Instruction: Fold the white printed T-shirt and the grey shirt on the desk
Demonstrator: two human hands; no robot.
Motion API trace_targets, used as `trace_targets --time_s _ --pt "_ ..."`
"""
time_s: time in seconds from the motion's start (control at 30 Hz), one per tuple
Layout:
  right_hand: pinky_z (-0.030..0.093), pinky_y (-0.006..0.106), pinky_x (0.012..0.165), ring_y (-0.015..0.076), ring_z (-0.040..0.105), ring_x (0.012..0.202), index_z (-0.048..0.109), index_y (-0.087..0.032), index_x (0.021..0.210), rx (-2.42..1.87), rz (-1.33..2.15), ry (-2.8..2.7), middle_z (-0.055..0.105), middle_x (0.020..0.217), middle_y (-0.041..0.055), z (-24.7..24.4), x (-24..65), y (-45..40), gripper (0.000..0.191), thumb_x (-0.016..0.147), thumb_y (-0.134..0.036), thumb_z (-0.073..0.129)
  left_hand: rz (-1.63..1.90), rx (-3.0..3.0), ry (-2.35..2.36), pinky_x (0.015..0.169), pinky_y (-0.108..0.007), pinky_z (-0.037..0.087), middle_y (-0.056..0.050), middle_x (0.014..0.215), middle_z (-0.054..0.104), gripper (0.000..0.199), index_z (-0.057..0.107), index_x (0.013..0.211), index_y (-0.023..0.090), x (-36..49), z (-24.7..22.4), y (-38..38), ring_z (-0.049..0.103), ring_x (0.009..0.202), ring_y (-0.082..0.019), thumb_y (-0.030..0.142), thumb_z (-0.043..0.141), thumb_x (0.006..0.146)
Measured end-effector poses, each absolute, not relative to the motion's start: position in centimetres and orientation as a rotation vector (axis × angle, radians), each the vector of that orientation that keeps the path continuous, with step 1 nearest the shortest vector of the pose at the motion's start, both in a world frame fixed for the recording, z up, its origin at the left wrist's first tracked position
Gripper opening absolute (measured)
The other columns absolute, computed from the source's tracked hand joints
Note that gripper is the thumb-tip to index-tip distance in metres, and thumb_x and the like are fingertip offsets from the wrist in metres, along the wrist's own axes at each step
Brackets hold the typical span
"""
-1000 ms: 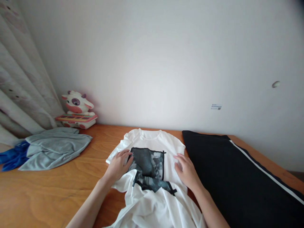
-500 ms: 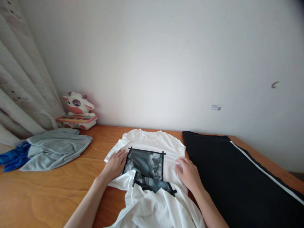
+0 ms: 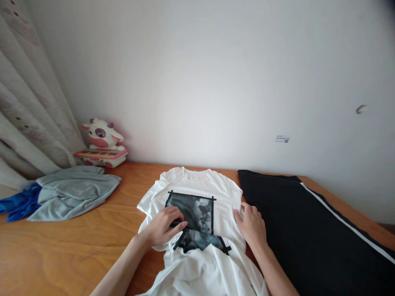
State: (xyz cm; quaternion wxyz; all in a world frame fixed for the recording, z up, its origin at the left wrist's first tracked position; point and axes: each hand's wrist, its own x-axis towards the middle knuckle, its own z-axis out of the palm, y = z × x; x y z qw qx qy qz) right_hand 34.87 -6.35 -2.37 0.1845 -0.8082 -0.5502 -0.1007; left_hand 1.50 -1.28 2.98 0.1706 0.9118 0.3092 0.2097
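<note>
If the shirt (image 3: 201,220) is tugged unevenly, creases may be added. Left hand (image 3: 164,226), right hand (image 3: 252,223): grip can't be told.

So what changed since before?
The left hand moved right and nearer the person, over the printed picture on the white T-shirt; the right hand shifted right, to the shirt's edge. Grips are unclear. The cow keyboard toy and black striped garment stayed put.

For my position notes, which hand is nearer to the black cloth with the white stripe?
Right. The right hand is at the left edge of the black cloth; the left hand is farther left, at the dark rectangular print on the white fabric T-shirt.
</note>
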Motion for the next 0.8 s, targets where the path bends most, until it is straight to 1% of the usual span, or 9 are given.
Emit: trace_targets --time_s 0.1,0.2,0.27,0.37,0.43,0.53,0.6,0.67,0.8 --pt "0.047 0.038 0.079 0.0311 0.063 0.096 0.061 -0.015 0.116 -2.162 -0.284 -1.539 0.065 0.108 0.0164 -2.4 35.0 -6.1 0.031 0.095 -0.035 0.053 0.637 2.571 0.904 0.081 -0.035 0.046 -0.007 0.089 0.066 0.033 0.063 0.089 0.021 1.6 2.5 -1.1 0.061 0.086 -0.022 0.042 0.041 0.102" --pt "0.047 0.037 0.082 0.0270 0.062 0.091 0.063 -0.019 0.096 -1.810 -0.186 -1.588 0.066 0.099 0.0120 -1.6 34.8 -6.1 0.022 0.094 -0.039 0.052 0.719 2.557 0.873 0.078 -0.035 0.043 -0.006 0.082 0.062 0.035 0.057 0.081 0.021 1.3 2.6 -1.0 0.057 0.080 -0.021 0.045 0.041 0.100" --pt "0.046 0.032 0.077 0.0215 0.060 0.080 0.060 -0.022 0.081 -1.580 -0.007 -1.680 0.064 0.084 0.0062 -0.4 34.0 -6.5 0.029 0.097 -0.043 0.048 0.774 2.538 0.794 0.073 -0.035 0.042 -0.005 0.078 0.057 0.041 0.052 0.073 0.022 1.1 2.7 -1.0 0.053 0.076 -0.021 0.051 0.039 0.098" --pt "0.039 0.028 0.060 0.0155 0.052 0.060 0.055 -0.023 0.063 -1.401 0.379 -1.828 0.056 0.063 0.0003 1.5 32.0 -7.7 0.046 0.098 -0.052 0.047 0.731 2.492 0.702 0.065 -0.033 0.037 -0.003 0.072 0.052 0.043 0.045 0.066 0.022 1.0 2.5 -1.0 0.048 0.068 -0.018 0.054 0.041 0.094" --pt "0.035 0.027 0.056 0.0141 0.050 0.057 0.060 -0.021 0.063 -1.315 0.658 -1.886 0.057 0.060 -0.0005 2.4 30.3 -8.6 0.049 0.094 -0.058 0.052 0.656 2.490 0.703 0.062 -0.031 0.035 -0.002 0.071 0.051 0.038 0.042 0.065 0.022 1.2 2.2 -1.0 0.046 0.066 -0.016 0.049 0.051 0.090" --pt "0.036 0.026 0.059 0.0145 0.052 0.061 0.070 -0.022 0.081 -1.196 0.833 -2.005 0.061 0.064 -0.0019 2.8 28.1 -9.5 0.040 0.080 -0.062 0.071 0.634 2.482 0.733 0.063 -0.030 0.033 -0.001 0.071 0.051 0.034 0.039 0.064 0.021 1.4 1.6 -0.8 0.046 0.067 -0.015 0.038 0.057 0.087" --pt "0.036 0.028 0.064 0.0150 0.051 0.064 0.070 -0.022 0.084 -1.162 0.716 -2.140 0.059 0.065 -0.0032 2.4 27.0 -9.7 0.044 0.065 -0.059 0.084 0.683 2.392 0.796 0.063 -0.029 0.034 0.000 0.069 0.050 0.035 0.038 0.062 0.021 1.6 1.4 -0.6 0.045 0.066 -0.014 0.036 0.053 0.089" --pt "0.034 0.028 0.066 0.0146 0.049 0.066 0.064 -0.021 0.073 -1.177 0.581 -2.235 0.055 0.065 -0.0040 1.9 26.3 -9.7 0.040 0.058 -0.049 0.089 0.764 2.239 0.916 0.063 -0.028 0.035 0.001 0.067 0.048 0.037 0.039 0.062 0.021 1.6 1.4 -0.3 0.045 0.065 -0.014 0.040 0.051 0.092" --pt "0.028 0.026 0.060 0.0117 0.045 0.063 0.047 -0.020 0.058 -1.234 0.661 -2.179 0.048 0.063 -0.0050 1.7 26.2 -9.6 0.034 0.071 -0.027 0.077 0.950 1.929 1.158 0.060 -0.027 0.034 0.003 0.063 0.046 0.044 0.047 0.067 0.021 1.5 1.5 -0.1 0.043 0.063 -0.014 0.055 0.048 0.093"
